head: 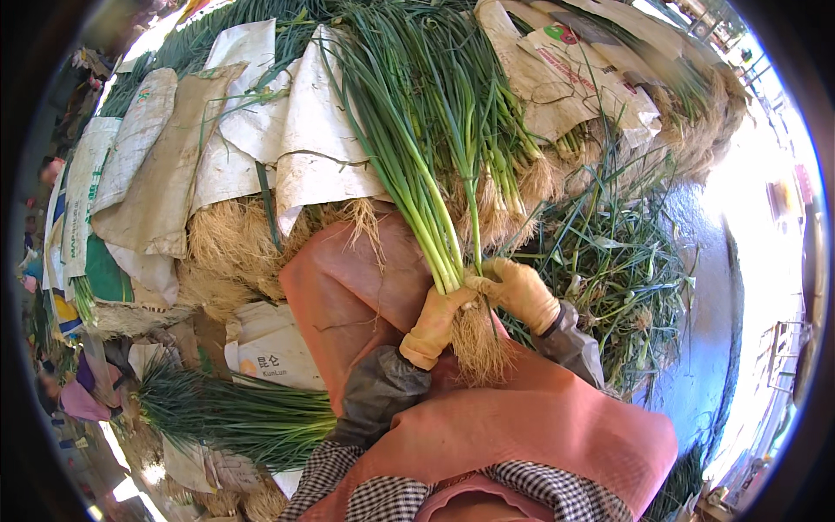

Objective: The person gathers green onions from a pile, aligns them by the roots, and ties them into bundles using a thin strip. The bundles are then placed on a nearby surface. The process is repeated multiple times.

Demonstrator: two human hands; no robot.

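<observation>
My left hand, in a yellowish rubber glove, grips a bunch of long green onions just above their pale, stringy roots. The leaves point away from me, over the heap. Beside it my right hand, gloved alike, pinches the base of a single green onion stalk between thumb and fingers, close against the bunch. The roots hang over the salmon-coloured apron on my lap. Directly ahead lies a large heap of green onions, roots towards me.
Woven plastic sacks cover the heap at left, others at upper right. Loose leaves and trimmings pile up at my right beside a wet bluish surface. Another green onion bundle lies at lower left, near a printed white sack.
</observation>
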